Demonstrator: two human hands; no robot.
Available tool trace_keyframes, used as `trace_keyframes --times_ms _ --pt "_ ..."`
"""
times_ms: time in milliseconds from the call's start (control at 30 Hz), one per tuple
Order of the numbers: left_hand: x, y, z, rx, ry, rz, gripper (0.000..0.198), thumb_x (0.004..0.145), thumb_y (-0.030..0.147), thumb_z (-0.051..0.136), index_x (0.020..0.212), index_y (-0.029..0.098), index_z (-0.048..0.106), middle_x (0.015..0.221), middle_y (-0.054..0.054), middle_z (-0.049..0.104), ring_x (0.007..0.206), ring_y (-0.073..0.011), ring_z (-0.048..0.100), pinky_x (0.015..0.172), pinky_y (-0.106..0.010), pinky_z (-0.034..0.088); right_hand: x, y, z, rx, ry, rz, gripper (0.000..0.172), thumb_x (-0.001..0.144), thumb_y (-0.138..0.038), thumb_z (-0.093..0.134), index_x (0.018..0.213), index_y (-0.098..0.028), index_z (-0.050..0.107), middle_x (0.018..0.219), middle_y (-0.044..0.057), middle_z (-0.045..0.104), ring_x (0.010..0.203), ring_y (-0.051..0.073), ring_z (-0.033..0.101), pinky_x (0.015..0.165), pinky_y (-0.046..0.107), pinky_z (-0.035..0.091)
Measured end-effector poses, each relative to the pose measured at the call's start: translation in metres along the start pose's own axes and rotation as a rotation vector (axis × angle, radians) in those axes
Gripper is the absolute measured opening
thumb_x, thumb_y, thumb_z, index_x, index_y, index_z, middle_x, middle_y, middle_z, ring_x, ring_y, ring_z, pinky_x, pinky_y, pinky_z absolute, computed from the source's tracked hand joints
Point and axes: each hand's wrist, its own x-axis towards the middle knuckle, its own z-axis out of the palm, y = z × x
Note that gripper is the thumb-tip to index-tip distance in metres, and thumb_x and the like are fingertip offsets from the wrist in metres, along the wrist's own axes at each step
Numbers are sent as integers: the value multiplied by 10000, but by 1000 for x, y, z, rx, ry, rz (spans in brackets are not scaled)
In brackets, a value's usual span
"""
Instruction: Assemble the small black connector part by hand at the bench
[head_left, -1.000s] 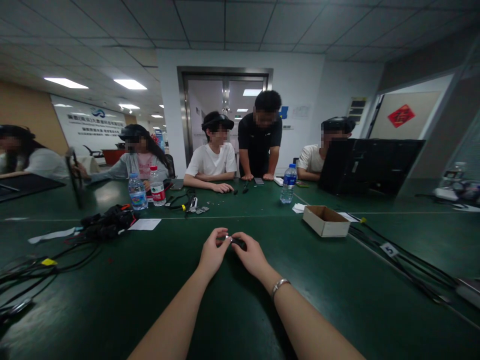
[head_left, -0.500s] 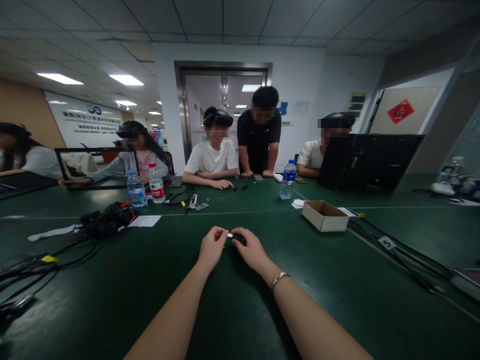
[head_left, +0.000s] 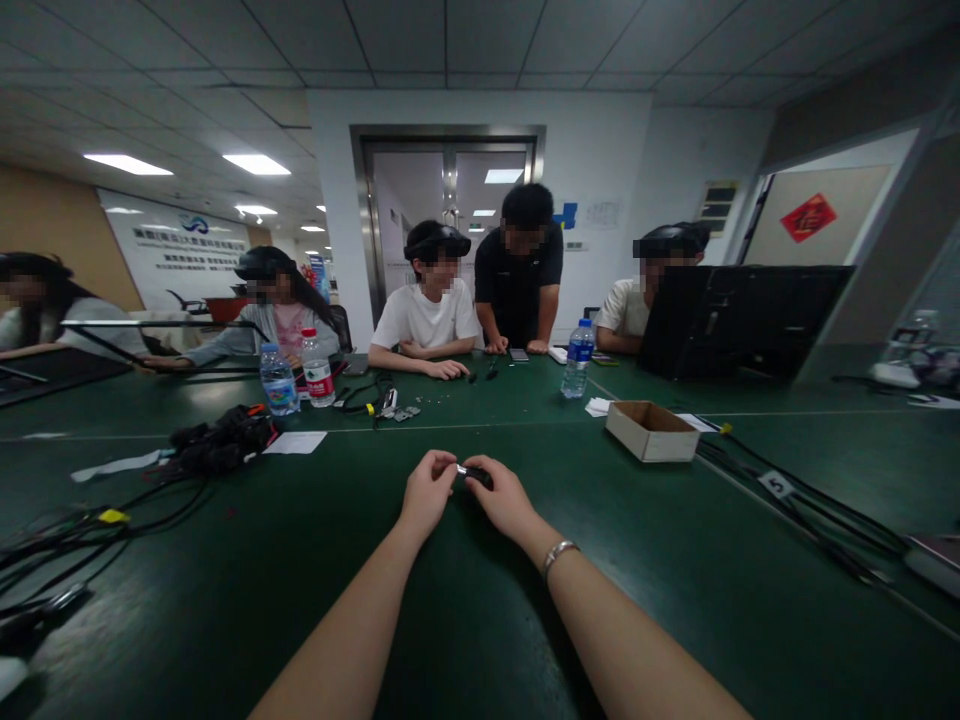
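Both my hands meet above the green table in the middle of the view. A small, dark stick with a shiny silver end (head_left: 472, 473) lies between them; its exact kind is too small to make out. My right hand (head_left: 501, 495) is closed round the black part, the thumb and fingers bent over it. On the other side, the fingertips of my left hand (head_left: 429, 492) pinch at the silver end. A silver bracelet (head_left: 559, 556) sits on my right wrist. My fingers partly cover the stick.
An open cardboard box (head_left: 651, 447) stands to the right, beside black cables (head_left: 795, 510). Bottles (head_left: 280, 382) and a dark bundle of gear (head_left: 221, 440) are at left; another bottle (head_left: 576, 360) stands ahead. Several people sit or lean across the table (head_left: 465, 620).
My hands hold almost the same pose on the stick. The view shifts slightly. At the far left, a person's black rectangular frame has tipped down from upright.
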Motion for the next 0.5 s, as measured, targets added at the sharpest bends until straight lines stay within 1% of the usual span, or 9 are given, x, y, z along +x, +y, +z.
trace_keyframes --times_ms 167,400,500 --pt "-1 2 0 12 2 2 179 785 266 548 938 179 583 945 -70 625 794 -156 602 569 -209 481 1 0 0 10 -9 6 222 806 -182 564 1010 -225 642 990 26 626 940 179 570 895 330 434" --pt "1 0 0 10 18 -4 184 771 217 547 946 178 592 964 -69 622 797 -145 595 534 -176 464 0 -1 0 27 3 -12 227 801 -161 567 1007 -218 643 1003 28 631 956 180 566 904 329 427" --pt "0 0 -1 4 8 2 180 766 214 547 934 177 598 970 -69 618 806 -148 594 540 -184 474 -1 -1 1 21 -2 -1 230 802 -162 571 1015 -215 642 1005 33 627 963 182 566 912 335 423"
